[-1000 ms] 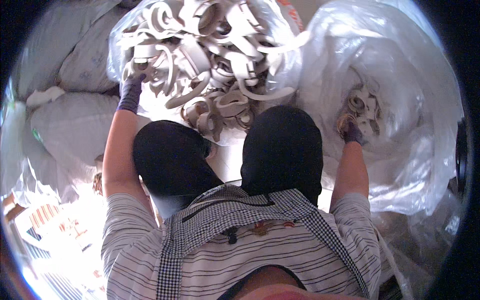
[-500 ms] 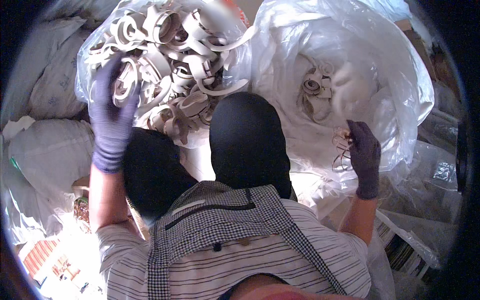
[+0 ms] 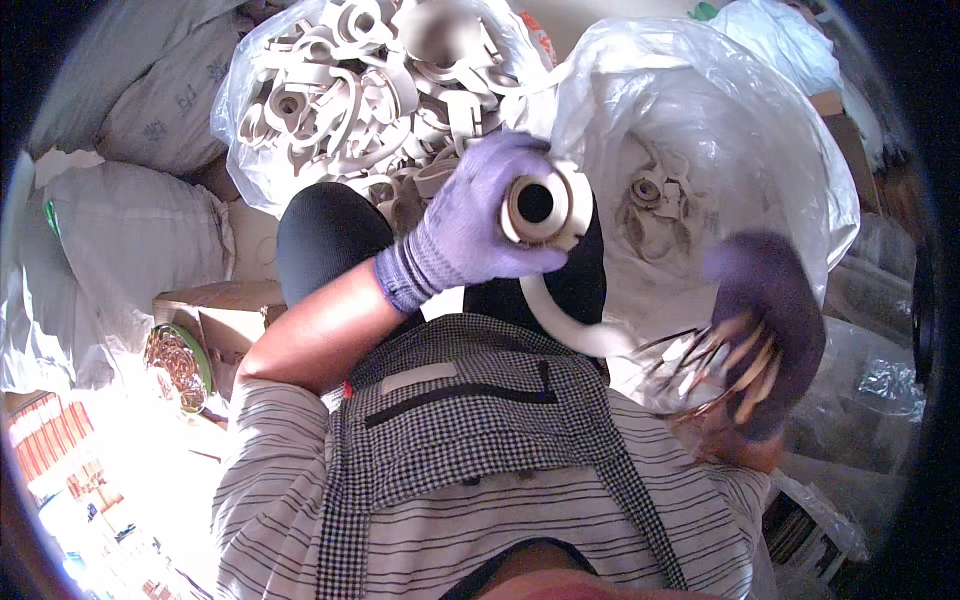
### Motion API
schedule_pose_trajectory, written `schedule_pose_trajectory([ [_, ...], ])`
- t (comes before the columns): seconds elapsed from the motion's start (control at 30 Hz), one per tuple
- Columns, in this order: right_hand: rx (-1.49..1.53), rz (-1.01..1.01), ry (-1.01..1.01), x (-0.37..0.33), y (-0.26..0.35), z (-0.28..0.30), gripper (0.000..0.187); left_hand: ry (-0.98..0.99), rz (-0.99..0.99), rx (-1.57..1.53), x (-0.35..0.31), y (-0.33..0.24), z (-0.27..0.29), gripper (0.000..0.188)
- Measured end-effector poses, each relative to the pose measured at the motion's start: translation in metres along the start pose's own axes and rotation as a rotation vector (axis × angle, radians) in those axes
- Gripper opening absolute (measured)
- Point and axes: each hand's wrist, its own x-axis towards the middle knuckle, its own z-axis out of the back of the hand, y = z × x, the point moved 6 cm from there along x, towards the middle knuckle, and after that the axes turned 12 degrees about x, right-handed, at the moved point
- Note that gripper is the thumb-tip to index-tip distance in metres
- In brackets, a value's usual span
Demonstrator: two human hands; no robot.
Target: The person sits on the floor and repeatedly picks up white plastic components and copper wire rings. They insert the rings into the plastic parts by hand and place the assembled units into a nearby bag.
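Observation:
My left hand, in a purple glove, is closed round a white plastic ring-shaped part above my lap. The part has a dark round hole facing up and a long curved tail hanging toward my apron. On the right, my gloved right hand is closed on a bundle of thin wires, copper and dark with pale bits. Motion smears this hand and the bundle, so I cannot count the strands. The tail's end reaches close to the wires.
Ahead to the left, a clear plastic bag is heaped with similar white parts. Right of it, another open clear bag has a few such parts at its bottom. A green-rimmed round container of coppery strands and a cardboard box stand left.
My left hand has moved from the heaped bag back over my lap and now holds a white part. My right hand has come lower and nearer with the wires.

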Motion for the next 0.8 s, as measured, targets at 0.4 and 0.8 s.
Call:
schedule_pose_trajectory([
  [0.4, 0.364, -0.471, -0.068, -0.009, -0.119, -0.042, 0.029, 0.119, 0.339, -0.897, -0.032, -0.011, -0.024, 0.06],
  [0.8, 0.282, -0.155, -0.203, -0.024, -0.115, -0.033, 0.045, -0.052, 0.56, -0.762, -0.036, -0.004, -0.027, 0.012],
])
